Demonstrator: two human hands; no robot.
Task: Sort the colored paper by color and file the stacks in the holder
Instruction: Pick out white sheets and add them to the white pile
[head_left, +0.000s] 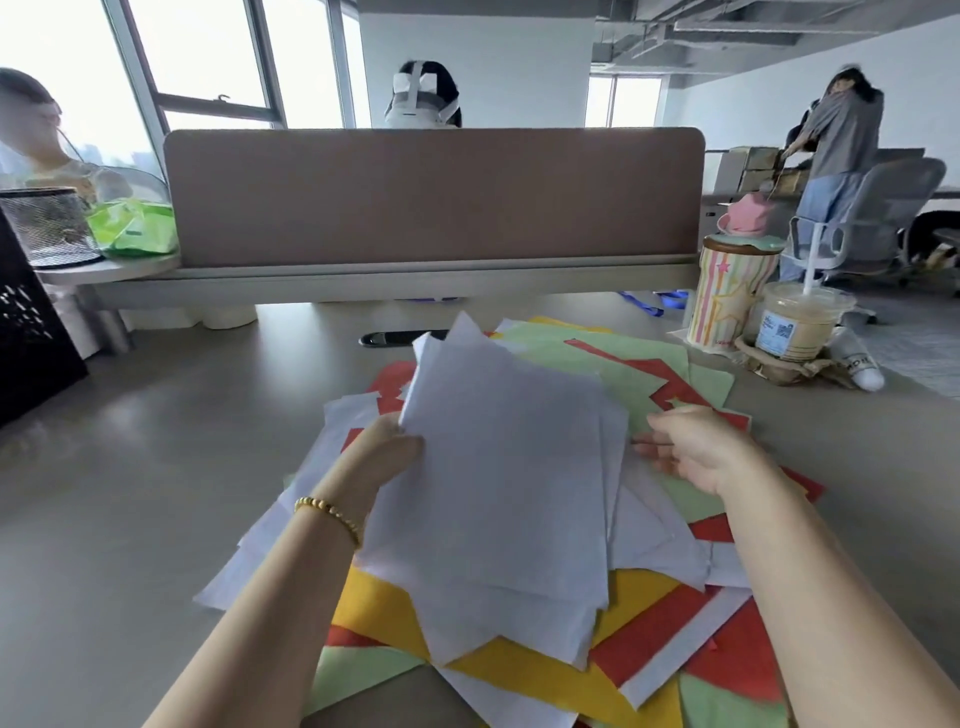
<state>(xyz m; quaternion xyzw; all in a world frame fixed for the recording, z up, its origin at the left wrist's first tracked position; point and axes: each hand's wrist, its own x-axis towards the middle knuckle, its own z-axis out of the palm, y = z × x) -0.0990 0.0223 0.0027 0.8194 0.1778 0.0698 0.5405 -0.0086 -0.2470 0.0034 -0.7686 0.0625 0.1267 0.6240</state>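
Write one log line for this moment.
left hand: holds white sheets | right hand: pinches green sheet | mixed pile: unsorted

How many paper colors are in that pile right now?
4. White: stack in the left hand, more beneath. Green at the far side and near edge. Red scattered throughout. Yellow near the front. Other colors may lie hidden underneath.

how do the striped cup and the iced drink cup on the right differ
The striped cup is opaque, taller and capped with a flat lid; the iced drink cup is clear, shorter, with a straw and a printed label. The striped cup stands farther back. Both are upright on the desk.
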